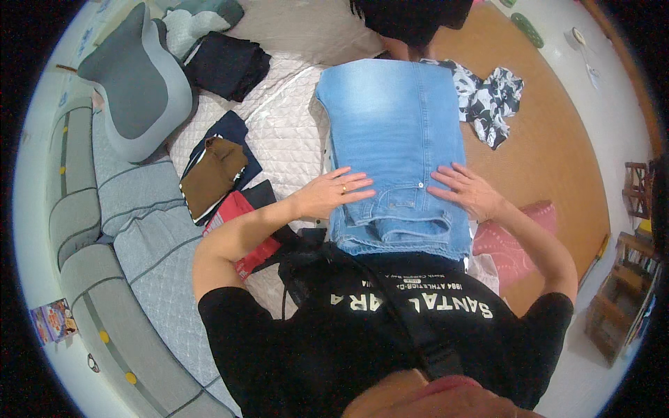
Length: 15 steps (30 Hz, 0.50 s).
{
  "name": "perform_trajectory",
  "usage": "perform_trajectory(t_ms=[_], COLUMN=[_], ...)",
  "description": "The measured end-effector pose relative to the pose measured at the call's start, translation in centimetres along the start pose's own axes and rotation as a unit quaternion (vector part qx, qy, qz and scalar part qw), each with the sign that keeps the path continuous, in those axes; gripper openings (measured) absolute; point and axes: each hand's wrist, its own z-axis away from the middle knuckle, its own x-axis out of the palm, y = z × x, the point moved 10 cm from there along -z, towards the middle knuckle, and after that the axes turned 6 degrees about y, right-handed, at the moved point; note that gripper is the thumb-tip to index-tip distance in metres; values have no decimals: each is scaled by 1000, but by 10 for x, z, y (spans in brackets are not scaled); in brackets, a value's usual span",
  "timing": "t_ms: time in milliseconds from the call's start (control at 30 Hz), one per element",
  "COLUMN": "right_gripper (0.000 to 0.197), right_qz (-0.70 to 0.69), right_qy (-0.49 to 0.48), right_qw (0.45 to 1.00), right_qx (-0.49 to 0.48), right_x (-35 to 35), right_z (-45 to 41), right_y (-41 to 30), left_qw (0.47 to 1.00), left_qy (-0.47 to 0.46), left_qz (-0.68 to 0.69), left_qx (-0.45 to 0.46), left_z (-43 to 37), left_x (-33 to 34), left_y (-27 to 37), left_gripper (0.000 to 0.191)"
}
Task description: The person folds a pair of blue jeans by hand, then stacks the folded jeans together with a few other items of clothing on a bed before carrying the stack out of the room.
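A pair of light blue denim jeans (387, 120) lies folded in a long stack in front of me, its pocket and rivet at the near end. My left hand (347, 189) rests flat on the jeans' left side, fingers spread, a ring on one finger. On the right side, the spread fingers of my right hand (465, 189) touch the denim near the rivet. Neither hand grips the cloth. Under the jeans is a pale quilted cover (287, 130), and some spotted fabric peeks out along their left edge.
Left are folded black cloth (227, 65), a brown garment (214, 170) on navy cloth, and a red one (235, 214). A grey cushion (138, 83) leans by the sofa (151, 251). Right lie panda-print cloth (491, 102), a pink cloth (522, 240) and brown matting (554, 146). Someone in dark clothing (413, 21) is beyond.
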Motion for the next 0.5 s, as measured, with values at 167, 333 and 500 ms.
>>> perform_trajectory(t_ms=[167,333,500], right_gripper=[56,27,20], right_qz=[-50,-380,-437], right_qy=[28,125,131], right_qw=[997,893,837], right_qx=[47,207,302], right_x=[21,17,19], right_z=[13,14,16], right_y=[12,48,67], left_qw=[989,936,802], left_qy=[61,51,-19], left_qz=[124,327,539], left_qx=[-58,-123,-255], left_z=[16,22,19], left_x=[6,23,22], left_y=[-8,-38,-53], left_gripper=[62,49,24])
